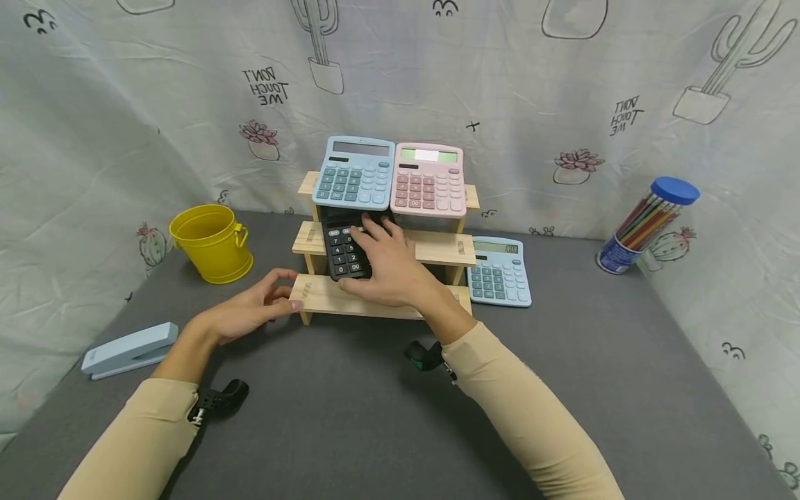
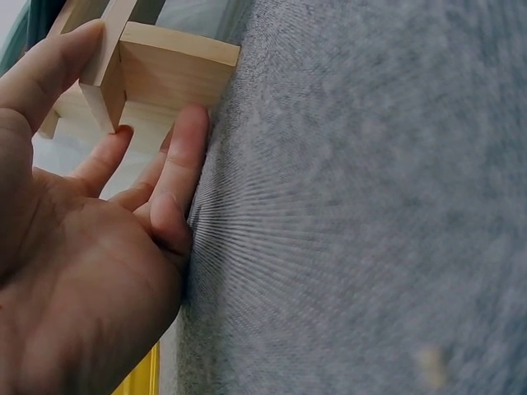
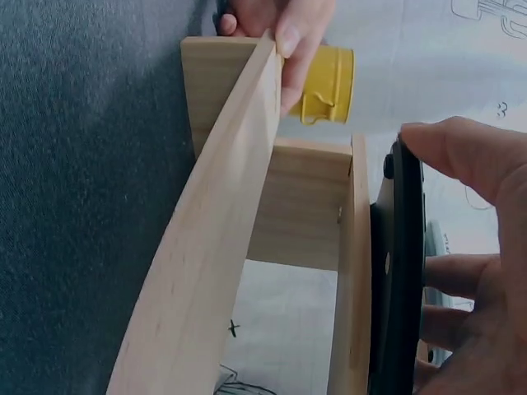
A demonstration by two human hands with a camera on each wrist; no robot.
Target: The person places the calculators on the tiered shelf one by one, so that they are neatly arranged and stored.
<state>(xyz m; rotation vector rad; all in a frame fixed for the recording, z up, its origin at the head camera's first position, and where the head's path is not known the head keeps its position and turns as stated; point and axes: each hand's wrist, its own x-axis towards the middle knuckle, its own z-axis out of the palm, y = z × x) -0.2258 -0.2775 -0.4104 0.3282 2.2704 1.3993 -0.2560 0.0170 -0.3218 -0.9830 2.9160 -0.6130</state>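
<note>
A three-step wooden stand (image 1: 331, 295) is at the middle of the table. My left hand (image 1: 250, 309) pinches the left end of its lowest step, thumb on top and fingers below, as the left wrist view also shows. My right hand (image 1: 396, 267) holds a black calculator (image 1: 340, 253) on the middle step, thumb at its lower edge and fingers spread over its face. In the right wrist view, the black calculator (image 3: 399, 263) leans edge-on along the step. A blue calculator (image 1: 353, 173) and a pink calculator (image 1: 428, 180) sit side by side on the top step.
Another blue calculator (image 1: 500, 274) lies just right of the stand. On the left are a yellow bucket (image 1: 215, 253) and a light blue stapler (image 1: 131, 351). A blue-lidded jar of colored pencils (image 1: 644, 219) stands far right. A patterned curtain (image 1: 500, 90) hangs behind the table.
</note>
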